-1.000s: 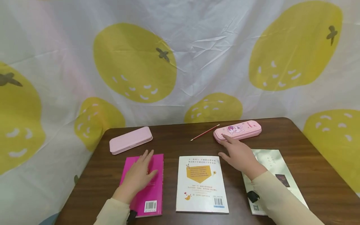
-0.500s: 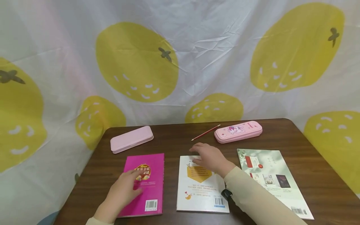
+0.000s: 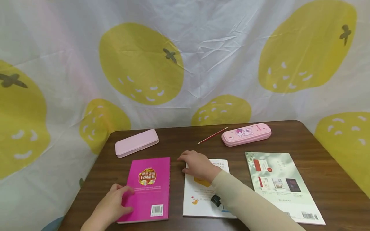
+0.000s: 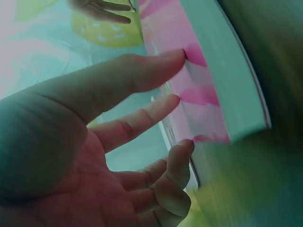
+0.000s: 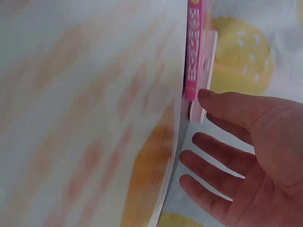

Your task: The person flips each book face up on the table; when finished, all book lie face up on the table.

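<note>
Magenta book flat on wood-grain table, at left; by its left edge, left hand, fingers apart and loosely bent, contact unclear. Beside it, white book below right hand, fingers relaxed. Farther right, pale-green book. Behind, red pencil between plain pink case and rabbit-print pencil case.

Left grip spread, loosely bent; right grip palm down, relaxed.
</note>
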Demonstrator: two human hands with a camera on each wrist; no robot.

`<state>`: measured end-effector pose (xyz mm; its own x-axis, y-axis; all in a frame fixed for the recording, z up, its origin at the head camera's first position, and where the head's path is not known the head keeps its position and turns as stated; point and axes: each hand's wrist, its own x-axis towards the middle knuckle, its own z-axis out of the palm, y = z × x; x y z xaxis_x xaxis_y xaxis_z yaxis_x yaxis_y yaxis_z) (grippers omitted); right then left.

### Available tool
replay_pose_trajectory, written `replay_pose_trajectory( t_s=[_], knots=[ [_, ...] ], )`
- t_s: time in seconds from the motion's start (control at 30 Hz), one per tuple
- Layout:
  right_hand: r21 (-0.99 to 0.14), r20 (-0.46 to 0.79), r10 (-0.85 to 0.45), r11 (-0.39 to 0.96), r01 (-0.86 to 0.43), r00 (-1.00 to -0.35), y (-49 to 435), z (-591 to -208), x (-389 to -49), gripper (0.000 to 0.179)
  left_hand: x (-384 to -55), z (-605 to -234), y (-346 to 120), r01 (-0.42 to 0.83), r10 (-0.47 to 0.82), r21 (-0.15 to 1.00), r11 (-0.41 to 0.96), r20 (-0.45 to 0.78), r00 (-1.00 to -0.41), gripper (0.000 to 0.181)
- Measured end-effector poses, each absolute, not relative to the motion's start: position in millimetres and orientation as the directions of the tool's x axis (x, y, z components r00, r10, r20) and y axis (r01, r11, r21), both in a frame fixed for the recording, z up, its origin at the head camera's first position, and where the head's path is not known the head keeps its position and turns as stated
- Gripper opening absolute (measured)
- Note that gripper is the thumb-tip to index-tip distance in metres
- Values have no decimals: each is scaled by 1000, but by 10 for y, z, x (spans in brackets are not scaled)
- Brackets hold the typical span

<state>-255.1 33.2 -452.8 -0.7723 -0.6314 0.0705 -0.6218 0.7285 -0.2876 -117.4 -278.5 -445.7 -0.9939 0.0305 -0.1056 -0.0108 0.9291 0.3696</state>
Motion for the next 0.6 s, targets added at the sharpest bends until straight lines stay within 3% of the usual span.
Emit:
replay_pose_trajectory(
  t_s=[0.23, 0.6],
  knots=[
    [-290, 26, -649, 723, -627, -761, 131, -4568, -2587, 45, -1141, -4503, -2936, -35, 40, 411, 911, -172, -984, 51],
    [-224, -14, -668, 727, -649, -744, -34, -4588, -2637, 50, -1158, -4490, -3150, 37, 236, 556, 830, -289, -928, 71]
  ],
)
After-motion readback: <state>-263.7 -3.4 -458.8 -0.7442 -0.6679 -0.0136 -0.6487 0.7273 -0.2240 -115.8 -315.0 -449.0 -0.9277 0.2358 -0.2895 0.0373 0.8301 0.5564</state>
